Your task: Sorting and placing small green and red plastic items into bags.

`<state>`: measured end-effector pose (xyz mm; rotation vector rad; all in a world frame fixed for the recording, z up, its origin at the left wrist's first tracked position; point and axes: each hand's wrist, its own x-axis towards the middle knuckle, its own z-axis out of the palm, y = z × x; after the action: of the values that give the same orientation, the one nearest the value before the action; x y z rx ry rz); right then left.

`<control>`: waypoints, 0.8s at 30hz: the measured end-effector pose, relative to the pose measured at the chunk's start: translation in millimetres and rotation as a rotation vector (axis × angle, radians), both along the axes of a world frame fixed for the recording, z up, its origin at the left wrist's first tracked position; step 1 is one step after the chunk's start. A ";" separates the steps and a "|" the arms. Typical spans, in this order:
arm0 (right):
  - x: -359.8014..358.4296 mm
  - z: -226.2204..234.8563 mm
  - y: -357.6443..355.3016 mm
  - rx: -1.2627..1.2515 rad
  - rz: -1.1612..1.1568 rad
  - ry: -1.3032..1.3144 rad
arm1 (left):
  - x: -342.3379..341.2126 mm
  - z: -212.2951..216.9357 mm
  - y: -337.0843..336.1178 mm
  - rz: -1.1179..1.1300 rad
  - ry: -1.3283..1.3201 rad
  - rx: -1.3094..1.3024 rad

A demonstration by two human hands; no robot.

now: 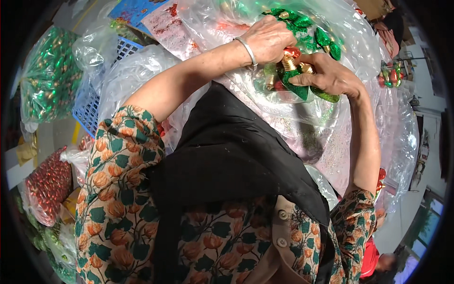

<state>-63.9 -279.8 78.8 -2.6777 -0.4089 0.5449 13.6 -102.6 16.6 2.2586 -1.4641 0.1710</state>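
Observation:
Above a clear plastic bag on the worktable, my two hands work close together. My left hand (268,40), with a silver bangle at the wrist, is closed with curled fingers beside a shiny red bulb-shaped ornament (292,51). It seems to pinch this piece, whose gold screw-like cap points down. My right hand (330,75) is closed round green glittery bulb ornaments (299,89), its thumb lying across one. More green bulb ornaments (322,37) with gold caps lie just beyond my hands. A small clear packet (265,84) with ornaments in it sits below my left hand.
Red glitter dusts a pale sheet (163,21) at the far left. A blue plastic crate (86,112) stands left, near a bag of green ornaments (49,78) and a bag of red ones (49,184). At lower right is a person in red (370,259).

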 end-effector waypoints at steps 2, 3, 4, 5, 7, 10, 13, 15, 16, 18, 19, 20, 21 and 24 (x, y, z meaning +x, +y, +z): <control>7.9 3.8 11.0 -0.258 0.055 0.115 | 3.6 -1.1 -1.9 -0.022 -0.010 0.025; 9.4 3.4 12.1 -0.253 0.049 0.116 | 2.6 0.2 -3.5 -0.032 0.009 0.044; 11.8 2.3 12.5 -0.259 0.056 0.123 | 1.9 1.9 -5.1 -0.043 0.027 0.064; 13.5 0.7 12.8 -0.265 0.062 0.131 | 1.3 3.1 -6.5 -0.054 0.047 0.083; 11.2 -1.5 14.4 -0.267 0.060 0.137 | 4.0 11.5 -8.5 -0.084 0.086 0.135; 2.1 -16.6 17.9 -0.234 0.179 -0.174 | 2.4 15.8 -7.7 -0.140 0.165 0.232; 0.2 -19.0 20.0 -0.317 0.134 -0.178 | -17.5 -1.9 -3.5 -0.037 0.022 0.118; -4.3 -18.3 13.5 -0.363 0.106 -0.172 | -20.4 -8.4 -1.5 -0.050 -0.005 0.093; -4.9 -18.4 6.1 -0.053 -0.031 -0.069 | -20.8 -10.4 1.0 -0.038 -0.032 0.070; -4.8 -20.5 -7.6 0.564 -0.303 0.132 | -20.1 -15.1 2.4 -0.032 -0.063 0.038; -1.9 -26.1 -12.0 0.557 -0.308 0.126 | -19.2 -17.9 1.7 -0.044 -0.105 0.018; 3.2 -36.3 -16.8 0.582 -0.473 0.034 | -18.6 -19.8 0.3 -0.054 -0.147 -0.001; 8.2 -48.4 -18.8 0.612 -0.642 -0.055 | -18.7 -19.6 -1.3 -0.069 -0.186 -0.013; 5.1 -53.8 -16.2 0.583 -0.808 -0.185 | -36.4 6.6 -5.5 -0.085 -0.086 -0.014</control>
<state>-58.8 -296.0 25.0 -2.0704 0.4131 -0.0689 -22.8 -108.1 23.2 2.1978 -1.5945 0.2551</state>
